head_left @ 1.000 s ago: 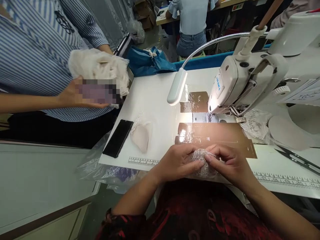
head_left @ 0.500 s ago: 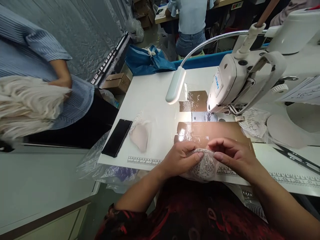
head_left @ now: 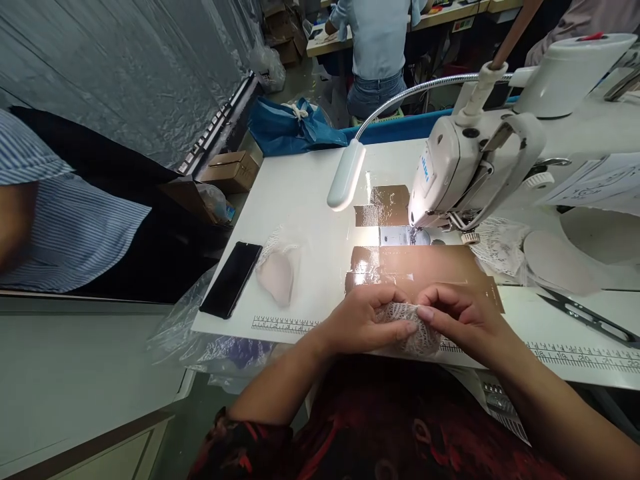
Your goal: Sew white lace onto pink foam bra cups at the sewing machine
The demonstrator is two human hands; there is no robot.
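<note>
A rounded, cream lace bra cup (head_left: 419,339) is between my two hands at the front edge of the sewing table (head_left: 315,220). My left hand (head_left: 367,319) is closed on its left side, thumb lying across the lace. At the upper right edge, my right hand (head_left: 463,317) pinches the lace between thumb and fingers. Part of the cup is hidden behind the fingers. Beyond the hands stands a white sewing machine (head_left: 450,167), its needle area lit. Another beige cup with lace (head_left: 277,277) lies to the left.
Left on the table is a black phone (head_left: 231,280); to the right lie thread snips (head_left: 590,320), lace pieces (head_left: 500,247) and a beige cup pad (head_left: 560,260). A lamp (head_left: 347,175) hangs over the table. A person in a striped shirt (head_left: 90,220) stands at the left.
My right fingers have closed in on the lace edge, and my left thumb has slid further over the cup. The person at the left has moved further out of view with the white bundle.
</note>
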